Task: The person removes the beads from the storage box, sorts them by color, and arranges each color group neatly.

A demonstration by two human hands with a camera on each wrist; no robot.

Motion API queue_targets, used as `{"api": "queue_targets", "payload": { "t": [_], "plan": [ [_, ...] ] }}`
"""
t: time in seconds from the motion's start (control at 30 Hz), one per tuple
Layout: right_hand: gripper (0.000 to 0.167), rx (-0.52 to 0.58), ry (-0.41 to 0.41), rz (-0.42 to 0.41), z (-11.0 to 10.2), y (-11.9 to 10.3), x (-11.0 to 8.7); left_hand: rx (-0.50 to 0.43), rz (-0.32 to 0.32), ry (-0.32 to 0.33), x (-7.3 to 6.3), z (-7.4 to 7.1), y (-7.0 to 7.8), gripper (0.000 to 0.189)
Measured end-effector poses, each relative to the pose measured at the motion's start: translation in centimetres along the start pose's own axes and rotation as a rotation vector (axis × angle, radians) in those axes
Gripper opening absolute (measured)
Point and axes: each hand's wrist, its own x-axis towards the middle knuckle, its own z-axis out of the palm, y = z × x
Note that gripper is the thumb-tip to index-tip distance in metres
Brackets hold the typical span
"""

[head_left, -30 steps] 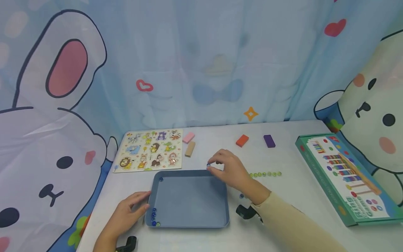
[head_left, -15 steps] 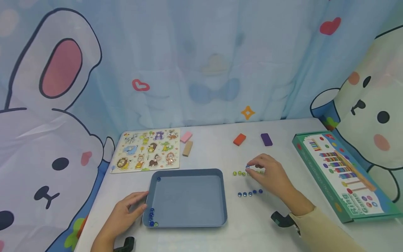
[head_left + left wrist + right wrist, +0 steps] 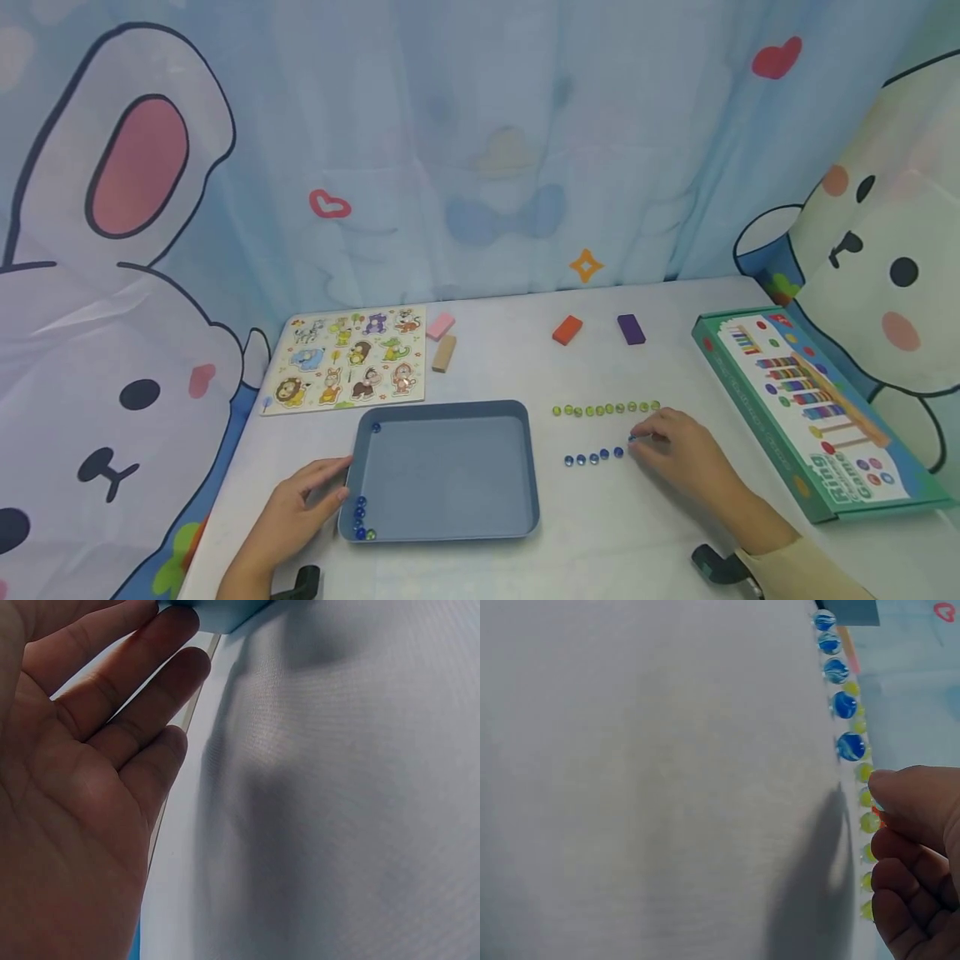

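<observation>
My right hand (image 3: 686, 458) pinches a blue marble (image 3: 632, 438) between thumb and fingertips, at the right end of a row of blue marbles (image 3: 594, 459). The thumb hides most of the held marble in the right wrist view. Behind that row runs a longer line of yellow-green marbles (image 3: 600, 410). My left hand (image 3: 296, 510) has its fingers extended at the left edge of a blue-grey tray (image 3: 450, 475). Inside the tray, several blue marbles (image 3: 360, 512) and one yellow-green marble (image 3: 371, 535) lie along the left side and corner, with another blue marble (image 3: 376, 427) at the back left.
An animal puzzle board (image 3: 345, 362) lies behind the tray. Near it are a pink block (image 3: 440, 326) and a tan block (image 3: 444, 354). An orange block (image 3: 567, 330) and a purple block (image 3: 632, 329) lie farther right. A green game box (image 3: 817, 417) occupies the right side.
My right hand has carried the blue marble from the tray's back right corner rightward, then down to the end of the blue row. The left hand stays at the tray.
</observation>
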Motion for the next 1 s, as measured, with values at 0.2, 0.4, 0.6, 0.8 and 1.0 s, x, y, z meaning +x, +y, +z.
{"api": "queue_targets", "payload": {
  "t": [0.2, 0.4, 0.6, 0.8, 1.0],
  "plan": [
    [0.018, -0.032, -0.051, 0.01, 0.7, 0.5, -0.2, -0.016, -0.022, 0.002, -0.2, 0.0, 0.0, 0.047],
    [0.019, -0.042, -0.061, 0.006, 0.9, 0.4, -0.2, -0.021, -0.039, 0.003, -0.4, 0.1, -0.3, 0.048],
    [0.027, 0.001, 0.011, -0.003, -1.0, 0.5, 0.1, -0.002, -0.018, 0.007, -0.3, 0.2, -0.4, 0.049],
    [0.024, 0.072, 0.149, -0.111, -2.4, -2.1, 2.4, -0.009, -0.004, 0.003, 0.1, 0.2, -0.3, 0.048],
    [0.024, 0.138, 0.038, -0.199, 0.3, -8.4, 5.7, -0.026, -0.012, -0.003, 0.2, 0.2, -0.5, 0.048]
  ]
}}
